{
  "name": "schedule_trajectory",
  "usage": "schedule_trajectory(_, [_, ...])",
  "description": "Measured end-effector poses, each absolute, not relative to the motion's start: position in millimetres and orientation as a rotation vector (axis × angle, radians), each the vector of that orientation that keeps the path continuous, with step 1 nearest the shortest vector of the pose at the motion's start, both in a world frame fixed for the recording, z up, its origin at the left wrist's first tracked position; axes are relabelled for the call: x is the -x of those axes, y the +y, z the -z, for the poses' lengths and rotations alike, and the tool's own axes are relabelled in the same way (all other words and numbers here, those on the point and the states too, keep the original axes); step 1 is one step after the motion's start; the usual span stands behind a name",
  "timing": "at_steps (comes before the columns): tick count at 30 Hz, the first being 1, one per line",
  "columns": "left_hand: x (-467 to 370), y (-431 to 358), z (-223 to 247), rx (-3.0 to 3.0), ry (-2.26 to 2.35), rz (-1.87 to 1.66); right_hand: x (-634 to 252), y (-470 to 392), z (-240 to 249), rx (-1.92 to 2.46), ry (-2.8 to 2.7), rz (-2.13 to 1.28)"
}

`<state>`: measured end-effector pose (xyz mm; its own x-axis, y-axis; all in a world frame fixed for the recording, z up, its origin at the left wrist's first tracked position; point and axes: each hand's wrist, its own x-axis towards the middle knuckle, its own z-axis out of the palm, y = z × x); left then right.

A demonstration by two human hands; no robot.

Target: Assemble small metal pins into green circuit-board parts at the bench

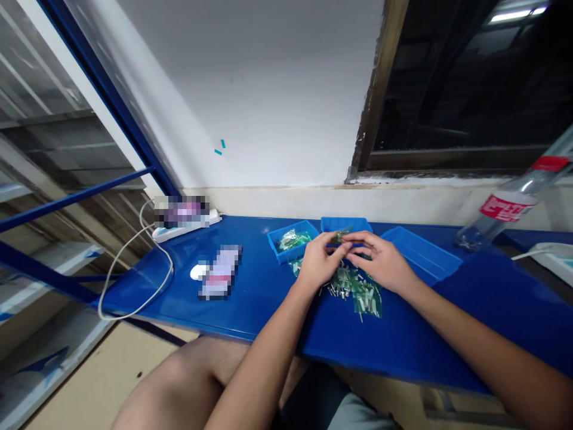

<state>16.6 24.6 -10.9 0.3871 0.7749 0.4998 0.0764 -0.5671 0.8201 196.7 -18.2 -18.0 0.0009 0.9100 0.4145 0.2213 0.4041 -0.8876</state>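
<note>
My left hand (320,260) is closed, thumb against fingers, on a small clear greenish plastic bag (342,233). From the other side my right hand (380,260) meets it, its fingertips pinched together at the bag's edge. Both hands are just above the blue table. Under them lie several greenish plastic bags (367,298) and a loose heap of small silvery metal pins (338,291). To the left a small blue tray (280,257) holds filled bags. Another blue tray (344,223) stands behind my hands, its contents mostly hidden.
A larger blue tray (423,254) lies right of my hands. Farther right a plastic bottle (505,206) leans over the table (259,298). A blurred-out phone-like thing (221,272), a white round object (197,272), a power strip (188,226) and a white cable (120,254) are at left.
</note>
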Motion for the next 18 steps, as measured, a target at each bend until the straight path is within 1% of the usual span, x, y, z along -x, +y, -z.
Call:
schedule_trajectory(2, [-16,27,12,-1.927,0.754,-1.245,-196,-19,17,1.082,-1.511,-0.706])
schedule_trajectory(7, [-18,30,17,-1.788,0.71,-1.215,-199,-18,13,1.137,-1.375,-0.483])
schedule_trajectory(9, [-20,30,17,-1.68,0.662,-1.209,-200,-16,13,1.123,-1.357,-0.506])
schedule_trajectory(14, [-22,28,14,-1.537,0.657,-1.188,-206,-10,17,1.044,-1.322,-0.702])
schedule_trajectory(16, [-20,28,12,-1.569,0.681,-1.22,-208,-10,17,1.05,-1.341,-0.694])
schedule_trajectory(18, [-17,28,9,-1.633,0.671,-1.278,-211,-11,15,1.064,-1.401,-0.609])
